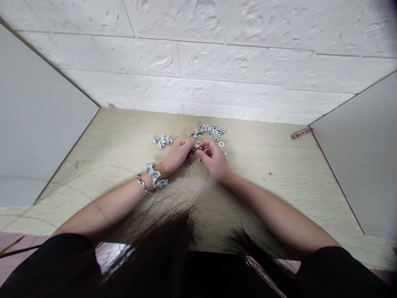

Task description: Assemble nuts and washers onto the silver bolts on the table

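My left hand (180, 155) and my right hand (214, 160) meet in the middle of the table, both with fingers closed in a pinch. Between their fingertips is a small silver bolt (197, 146), partly covered by the fingers; whether a nut or washer sits on it I cannot tell. A flat washer (188, 165) lies just below my left hand. Beyond my right hand is a pile of loose nuts (216, 138) and bolts (196, 133), with another washer (221, 144) beside it. Left of my left hand stand several bolts with washers (161, 145).
The pale wooden tabletop (124, 124) runs back to a white brick-patterned wall (198, 62). Grey panels close off the left side (46, 111) and right side (356, 165). A red and silver object (301, 133) lies near the right panel. Dark hair hangs in front below.
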A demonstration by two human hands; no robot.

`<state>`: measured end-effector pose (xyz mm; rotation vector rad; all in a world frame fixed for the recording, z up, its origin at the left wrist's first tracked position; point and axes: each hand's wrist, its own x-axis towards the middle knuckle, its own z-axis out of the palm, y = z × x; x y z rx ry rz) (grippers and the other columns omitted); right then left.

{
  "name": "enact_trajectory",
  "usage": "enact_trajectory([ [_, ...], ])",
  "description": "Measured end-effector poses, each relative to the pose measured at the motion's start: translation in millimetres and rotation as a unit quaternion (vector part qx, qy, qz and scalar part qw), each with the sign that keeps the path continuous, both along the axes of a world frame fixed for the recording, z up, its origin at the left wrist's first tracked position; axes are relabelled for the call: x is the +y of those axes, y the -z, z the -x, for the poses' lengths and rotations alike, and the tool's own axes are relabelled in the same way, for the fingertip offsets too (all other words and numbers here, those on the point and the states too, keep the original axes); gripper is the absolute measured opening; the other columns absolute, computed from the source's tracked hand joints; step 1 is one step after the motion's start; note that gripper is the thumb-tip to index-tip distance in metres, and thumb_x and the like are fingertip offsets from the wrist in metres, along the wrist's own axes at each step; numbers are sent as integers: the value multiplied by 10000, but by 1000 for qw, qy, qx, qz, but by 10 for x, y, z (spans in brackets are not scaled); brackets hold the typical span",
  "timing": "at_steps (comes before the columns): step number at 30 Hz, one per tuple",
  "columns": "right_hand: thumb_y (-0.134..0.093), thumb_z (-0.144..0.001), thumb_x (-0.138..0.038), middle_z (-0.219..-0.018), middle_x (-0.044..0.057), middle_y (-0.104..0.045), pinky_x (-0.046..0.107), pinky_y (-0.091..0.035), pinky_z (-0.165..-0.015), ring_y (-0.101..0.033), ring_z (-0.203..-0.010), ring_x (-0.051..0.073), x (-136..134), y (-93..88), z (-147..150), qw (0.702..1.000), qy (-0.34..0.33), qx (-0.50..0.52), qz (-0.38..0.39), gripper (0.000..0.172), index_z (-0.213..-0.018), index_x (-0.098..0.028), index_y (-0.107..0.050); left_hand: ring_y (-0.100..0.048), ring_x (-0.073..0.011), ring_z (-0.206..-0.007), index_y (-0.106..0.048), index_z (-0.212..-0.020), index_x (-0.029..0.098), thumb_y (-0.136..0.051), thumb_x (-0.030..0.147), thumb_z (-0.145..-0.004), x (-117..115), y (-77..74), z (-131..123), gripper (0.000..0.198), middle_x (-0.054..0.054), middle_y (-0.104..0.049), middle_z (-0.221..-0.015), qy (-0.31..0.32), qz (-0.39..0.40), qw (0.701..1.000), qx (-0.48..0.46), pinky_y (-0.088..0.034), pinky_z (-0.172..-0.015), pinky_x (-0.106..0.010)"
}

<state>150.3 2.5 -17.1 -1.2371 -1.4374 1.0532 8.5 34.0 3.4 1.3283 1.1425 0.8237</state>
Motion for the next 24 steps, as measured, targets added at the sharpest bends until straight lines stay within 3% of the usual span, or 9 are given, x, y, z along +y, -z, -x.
enact_trajectory([
  [10,-392,-910,-469,-627,-8,-502,296,-382,-602,-488,-607,144,12,-13,-20,999,-12,-44,-19,333,-706,-217,-463,-367,-53,-400,-465,-551,163,-494,425,-785,-77,-34,-43,352,40,-423,-485,73,26,996,34,-310,-378,-174],
  [14,-450,-882,-444,-690,-20,-523,279,-396,-596,-491,-593,123,-5,2,-6,1000,-13,2,-6,221,-892,-226,-485,-372,-58,-399,-450,-550,169,-484,414,-783,-49,-25,-30,340,37,-433,-490,45,30,998,19,-315,-380,-185],
  [17,-537,-827,-383,-788,-23,-552,255,-390,-575,-490,-603,104,0,31,2,1000,-24,18,4,273,-1039,-239,-442,-389,-58,-432,-445,-545,164,-474,392,-782,-16,-25,-18,330,29,-453,-510,13,8,1000,4,-314,-401,-182],
  [24,-536,-821,-359,-714,-28,-555,256,-403,-604,-492,-613,100,25,34,-6,999,-38,24,2,176,-890,-202,-495,-388,-64,-417,-456,-537,167,-465,383,-785,-5,-31,-10,329,28,-448,-499,52,14,998,28,-332,-389,-190],
])
